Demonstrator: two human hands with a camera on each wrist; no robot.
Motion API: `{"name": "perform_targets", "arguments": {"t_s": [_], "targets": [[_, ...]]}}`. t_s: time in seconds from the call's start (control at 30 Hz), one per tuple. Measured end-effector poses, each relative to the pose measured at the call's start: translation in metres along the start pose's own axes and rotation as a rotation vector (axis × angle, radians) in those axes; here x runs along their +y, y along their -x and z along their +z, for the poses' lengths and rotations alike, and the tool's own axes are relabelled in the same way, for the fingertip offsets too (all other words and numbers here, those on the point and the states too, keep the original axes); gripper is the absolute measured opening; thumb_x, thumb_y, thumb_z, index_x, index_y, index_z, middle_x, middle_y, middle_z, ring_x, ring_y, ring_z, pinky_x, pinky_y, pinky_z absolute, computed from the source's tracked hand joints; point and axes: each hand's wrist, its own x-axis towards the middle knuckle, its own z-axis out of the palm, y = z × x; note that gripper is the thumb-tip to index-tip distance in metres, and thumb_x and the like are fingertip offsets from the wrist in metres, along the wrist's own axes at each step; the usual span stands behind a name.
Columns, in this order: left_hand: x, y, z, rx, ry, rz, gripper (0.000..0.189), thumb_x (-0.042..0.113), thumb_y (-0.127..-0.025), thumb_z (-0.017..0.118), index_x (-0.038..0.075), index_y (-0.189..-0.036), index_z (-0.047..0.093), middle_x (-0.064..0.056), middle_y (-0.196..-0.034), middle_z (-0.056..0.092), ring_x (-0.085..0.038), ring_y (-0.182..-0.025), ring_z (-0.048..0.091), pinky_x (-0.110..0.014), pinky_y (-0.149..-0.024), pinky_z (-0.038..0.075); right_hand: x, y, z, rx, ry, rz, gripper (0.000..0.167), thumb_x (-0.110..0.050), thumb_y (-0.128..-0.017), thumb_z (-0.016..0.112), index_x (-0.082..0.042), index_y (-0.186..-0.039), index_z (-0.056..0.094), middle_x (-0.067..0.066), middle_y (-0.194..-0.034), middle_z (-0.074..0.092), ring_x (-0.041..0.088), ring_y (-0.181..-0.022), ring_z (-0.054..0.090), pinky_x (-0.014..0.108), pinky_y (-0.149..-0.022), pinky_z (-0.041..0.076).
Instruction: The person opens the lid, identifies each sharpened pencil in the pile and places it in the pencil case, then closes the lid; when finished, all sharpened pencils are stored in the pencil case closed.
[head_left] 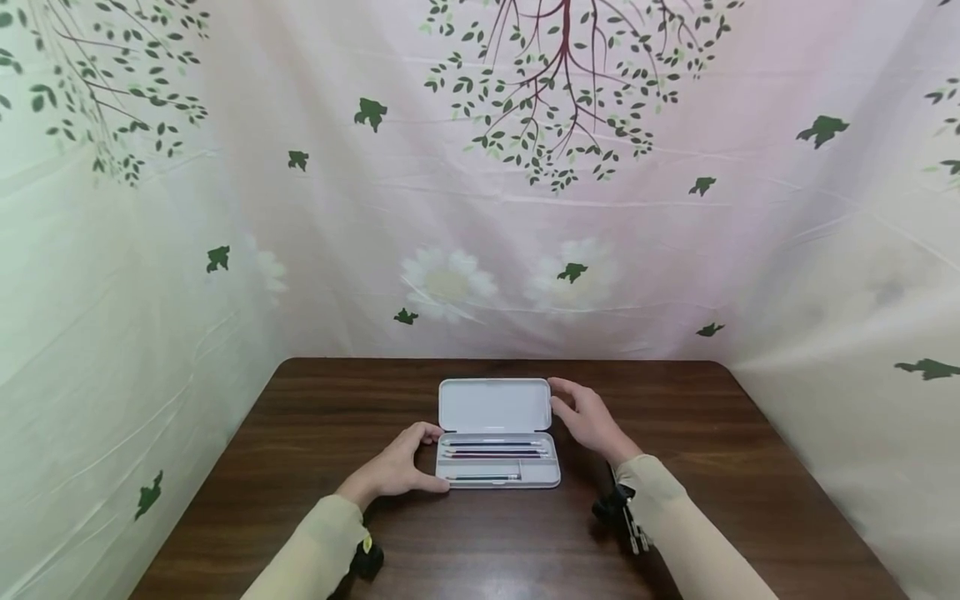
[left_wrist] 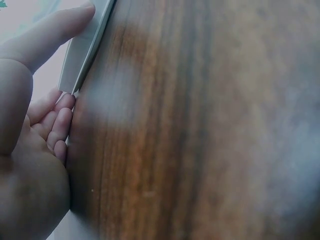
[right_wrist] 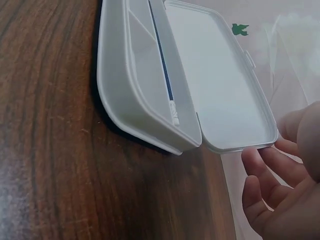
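A white pencil case (head_left: 539,476) lies on the table with its lid (head_left: 495,405) raised at the far side. Several pencils (head_left: 495,456) lie lengthwise in its back compartment, and another pencil (head_left: 480,477) is in the front left one. My left hand (head_left: 396,465) holds the case's left end, thumb at the front corner and curled fingers by the hinge side. At the lid's right edge, my right hand (head_left: 592,421) grips the corner; its fingers (right_wrist: 270,175) touch the rim in the right wrist view. In the left wrist view the thumb (left_wrist: 55,35) lies against the case wall.
The dark wooden table (head_left: 330,392) has rounded far corners. A pale printed cloth (head_left: 487,225) hangs behind it and along both sides. Black devices (head_left: 618,504) are strapped under both wrists.
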Motion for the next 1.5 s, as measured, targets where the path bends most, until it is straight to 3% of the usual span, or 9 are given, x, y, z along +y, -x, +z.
{"name": "perform_targets", "arguments": {"t_s": [0.2, 0.37, 0.63, 0.83, 1.07, 1.2, 1.3, 1.5], "targets": [[0.001, -0.002, -0.001, -0.002, -0.008, 0.016, 0.083, 0.043, -0.076, 0.094, 0.015, -0.142, 0.052, -0.004, -0.136, 0.052, -0.024, -0.129, 0.046, -0.053, -0.112, 0.037, 0.000, 0.004, -0.003, 0.034, 0.012, -0.006, 0.044, -0.017, -0.107, 0.062, -0.007, -0.150, 0.056, 0.014, -0.146, 0.062, 0.025, -0.099, 0.061, 0.036, -0.078, 0.052], [0.000, -0.002, -0.001, -0.007, -0.002, 0.022, 0.082, 0.043, -0.076, 0.094, 0.016, -0.142, 0.053, -0.002, -0.136, 0.052, -0.023, -0.129, 0.046, -0.052, -0.112, 0.037, 0.001, 0.008, -0.006, 0.063, 0.010, -0.024, 0.039, -0.015, -0.106, 0.064, -0.009, -0.144, 0.061, 0.014, -0.138, 0.067, 0.024, -0.093, 0.061, 0.033, -0.071, 0.050], [0.001, 0.000, -0.001, -0.003, -0.006, 0.018, 0.082, 0.042, -0.076, 0.095, 0.015, -0.142, 0.054, -0.002, -0.135, 0.053, -0.023, -0.128, 0.046, -0.053, -0.112, 0.037, 0.001, 0.015, -0.009, 0.085, 0.002, -0.049, 0.032, -0.015, -0.105, 0.066, -0.012, -0.136, 0.067, 0.010, -0.128, 0.072, 0.021, -0.089, 0.063, 0.030, -0.069, 0.051], [0.002, 0.001, -0.001, -0.003, -0.004, 0.016, 0.082, 0.042, -0.076, 0.095, 0.014, -0.141, 0.054, -0.003, -0.136, 0.053, -0.023, -0.128, 0.047, -0.053, -0.112, 0.037, -0.002, 0.020, -0.013, 0.109, 0.022, -0.083, 0.025, -0.017, -0.104, 0.067, -0.013, -0.128, 0.072, 0.007, -0.124, 0.074, 0.017, -0.095, 0.069, 0.031, -0.076, 0.055], [0.003, 0.001, 0.000, 0.002, -0.003, 0.020, 0.082, 0.042, -0.076, 0.095, 0.014, -0.141, 0.053, -0.004, -0.136, 0.053, -0.024, -0.129, 0.047, -0.053, -0.112, 0.038, -0.004, 0.025, -0.017, 0.121, -0.006, -0.122, 0.019, -0.015, -0.104, 0.068, -0.013, -0.120, 0.076, 0.010, -0.113, 0.077, 0.033, -0.087, 0.072, 0.029, -0.067, 0.052], [0.001, 0.001, 0.001, 0.006, -0.010, 0.021, 0.082, 0.043, -0.076, 0.095, 0.014, -0.140, 0.054, -0.003, -0.135, 0.053, -0.023, -0.128, 0.047, -0.052, -0.111, 0.038, -0.005, 0.028, -0.017, 0.119, -0.025, -0.123, 0.014, -0.014, -0.102, 0.071, -0.014, -0.114, 0.078, 0.010, -0.107, 0.078, 0.035, -0.087, 0.072, 0.028, -0.067, 0.053], [0.002, 0.001, 0.001, 0.007, -0.008, 0.018, 0.083, 0.043, -0.075, 0.095, 0.013, -0.140, 0.053, -0.004, -0.134, 0.053, -0.024, -0.128, 0.047, -0.052, -0.111, 0.038, -0.007, 0.032, -0.017, 0.121, -0.026, -0.123, 0.010, -0.015, -0.101, 0.072, -0.015, -0.109, 0.079, 0.007, -0.102, 0.078, 0.034, -0.086, 0.072, 0.028, -0.068, 0.054], [0.002, 0.001, 0.000, 0.009, -0.006, 0.015, 0.083, 0.043, -0.076, 0.095, 0.012, -0.141, 0.053, -0.004, -0.135, 0.053, -0.023, -0.128, 0.047, -0.051, -0.112, 0.038, -0.008, 0.036, -0.018, 0.118, 0.023, -0.133, 0.006, -0.017, -0.100, 0.074, -0.019, -0.103, 0.079, 0.005, -0.098, 0.078, 0.016, -0.077, 0.068, 0.028, -0.066, 0.055]]}}
